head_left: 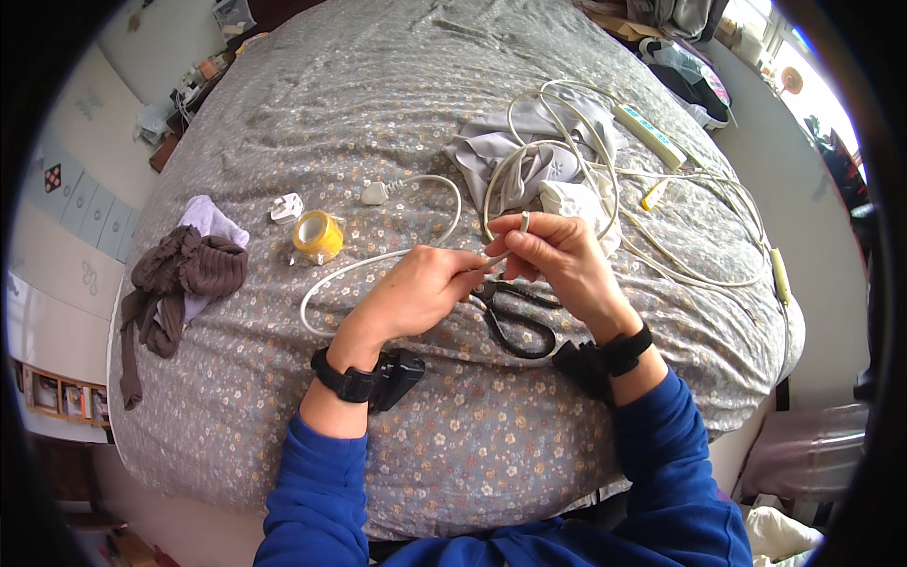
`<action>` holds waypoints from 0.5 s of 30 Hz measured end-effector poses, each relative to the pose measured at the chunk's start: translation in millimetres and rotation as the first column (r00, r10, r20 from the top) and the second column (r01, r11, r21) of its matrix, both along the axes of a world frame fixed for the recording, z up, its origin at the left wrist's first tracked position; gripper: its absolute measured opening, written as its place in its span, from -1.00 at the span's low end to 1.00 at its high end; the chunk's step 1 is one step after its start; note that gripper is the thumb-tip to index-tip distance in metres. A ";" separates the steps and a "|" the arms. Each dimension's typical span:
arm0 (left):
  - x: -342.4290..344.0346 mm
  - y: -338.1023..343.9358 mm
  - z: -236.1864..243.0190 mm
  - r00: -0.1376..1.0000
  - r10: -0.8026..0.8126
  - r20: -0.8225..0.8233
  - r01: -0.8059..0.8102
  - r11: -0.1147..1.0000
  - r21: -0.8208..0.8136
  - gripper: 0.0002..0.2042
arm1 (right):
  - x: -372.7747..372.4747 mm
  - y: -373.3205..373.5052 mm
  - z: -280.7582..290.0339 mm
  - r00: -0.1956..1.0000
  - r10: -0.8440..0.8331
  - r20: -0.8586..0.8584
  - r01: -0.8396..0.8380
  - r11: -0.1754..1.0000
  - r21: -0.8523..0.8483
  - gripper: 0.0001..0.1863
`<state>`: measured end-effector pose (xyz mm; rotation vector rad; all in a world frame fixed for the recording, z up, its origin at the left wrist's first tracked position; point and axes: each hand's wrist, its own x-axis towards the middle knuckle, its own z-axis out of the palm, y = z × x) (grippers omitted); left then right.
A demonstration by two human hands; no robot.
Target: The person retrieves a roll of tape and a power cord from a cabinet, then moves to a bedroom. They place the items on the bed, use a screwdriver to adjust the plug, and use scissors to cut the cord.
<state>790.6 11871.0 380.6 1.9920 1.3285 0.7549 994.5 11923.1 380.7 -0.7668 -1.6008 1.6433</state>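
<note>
My left hand is closed, its fingertips pinching a white cable over the middle of the bed. Close beside it, my right hand pinches the same cable, and a short end pokes up between thumb and forefinger. From my left hand the cable loops back across the cover to a white plug. Under my hands lie black-handled scissors, their blades partly hidden by my fingers. To the left are a roll of yellow tape and a small white plug adapter.
Coiled pale cable runs to a power strip at the far right, over crumpled grey cloth. A yellow-green connector lies near the right edge. Brown and lilac clothes sit on the left of the floral bed cover.
</note>
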 end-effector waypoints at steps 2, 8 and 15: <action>1.8 3.3 0.6 0.994 0.097 -0.046 -0.094 0.994 0.061 -0.80 | -1.5 2.0 -8.9 1.000 0.015 -0.009 -0.015 1.000 0.023 -0.77; 24.3 4.4 -1.5 0.963 0.064 0.262 -0.169 0.900 0.402 -0.71 | -3.2 5.9 -29.6 0.994 0.008 -0.106 0.017 0.972 0.235 -0.82; 29.9 2.4 -7.8 0.962 0.080 0.263 -0.201 0.858 0.473 -0.79 | -5.8 3.0 -34.4 0.998 -0.003 -0.057 0.023 0.938 0.346 -0.91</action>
